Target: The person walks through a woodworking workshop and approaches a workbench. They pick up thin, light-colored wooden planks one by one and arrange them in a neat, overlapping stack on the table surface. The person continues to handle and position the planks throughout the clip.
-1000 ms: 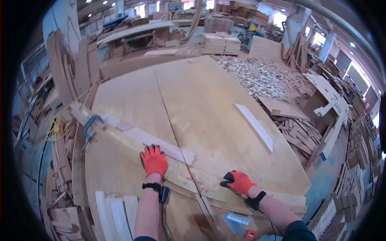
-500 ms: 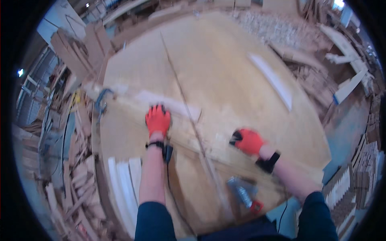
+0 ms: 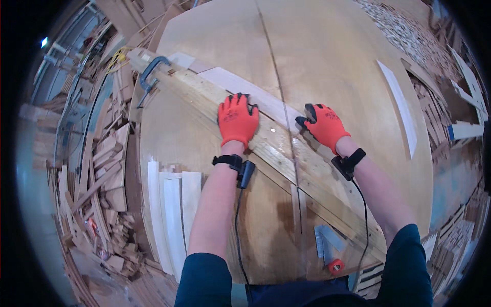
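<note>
My left hand (image 3: 238,121), in a red glove with dark fingertips, lies flat across a long wooden plank (image 3: 204,97), its fingertips at the near edge of a pale thin board (image 3: 243,87). The board lies along the plank's far side, slanting down to the right. At its right end is my right hand (image 3: 326,126), gloved alike, thumb and forefinger apart. Whether they touch the board is hard to tell. A blue C-clamp (image 3: 148,74) sits on the plank's far left end. Both rest on a big plywood sheet (image 3: 337,46).
Several pale strips (image 3: 174,210) lie at the sheet's near left. A metal square (image 3: 327,240) and a red round item (image 3: 336,266) lie near the front edge. Another white strip (image 3: 399,107) lies at right. Scrap wood (image 3: 110,174) is piled left. Cables hang from both wrists.
My view has turned and come closer to the plank. My right hand has moved from the plank's near right up to the pale board's right end. My left hand still lies on the plank.
</note>
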Action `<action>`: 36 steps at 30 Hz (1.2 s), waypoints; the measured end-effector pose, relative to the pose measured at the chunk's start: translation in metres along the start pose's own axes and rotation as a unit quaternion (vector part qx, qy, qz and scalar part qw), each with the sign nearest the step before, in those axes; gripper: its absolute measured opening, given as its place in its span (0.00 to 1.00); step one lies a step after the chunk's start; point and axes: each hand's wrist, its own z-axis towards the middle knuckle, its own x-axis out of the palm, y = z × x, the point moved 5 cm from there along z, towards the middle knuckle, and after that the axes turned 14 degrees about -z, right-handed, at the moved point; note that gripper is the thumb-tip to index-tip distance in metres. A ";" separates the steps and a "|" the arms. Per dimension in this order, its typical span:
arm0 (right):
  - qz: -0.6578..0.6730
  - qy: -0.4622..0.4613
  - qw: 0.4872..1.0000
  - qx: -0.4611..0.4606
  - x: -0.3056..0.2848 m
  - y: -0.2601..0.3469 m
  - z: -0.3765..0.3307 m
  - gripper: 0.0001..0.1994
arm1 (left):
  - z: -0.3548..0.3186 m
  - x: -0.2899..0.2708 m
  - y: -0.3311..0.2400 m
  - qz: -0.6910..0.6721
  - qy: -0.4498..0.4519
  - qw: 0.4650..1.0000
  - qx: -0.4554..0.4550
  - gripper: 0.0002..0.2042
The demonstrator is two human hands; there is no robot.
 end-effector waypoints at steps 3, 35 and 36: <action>0.009 0.040 0.999 0.018 0.009 0.023 0.006 0.28 | -0.006 -0.001 0.005 -0.001 -0.004 1.000 0.000 0.25; -0.189 -0.020 0.973 -0.128 -0.008 0.106 0.091 0.32 | -0.042 -0.030 -0.010 -0.200 -0.101 0.974 -0.023 0.20; -0.209 -0.005 0.967 -0.142 -0.009 0.111 0.091 0.33 | -0.047 -0.036 -0.009 -0.229 -0.095 0.968 -0.029 0.22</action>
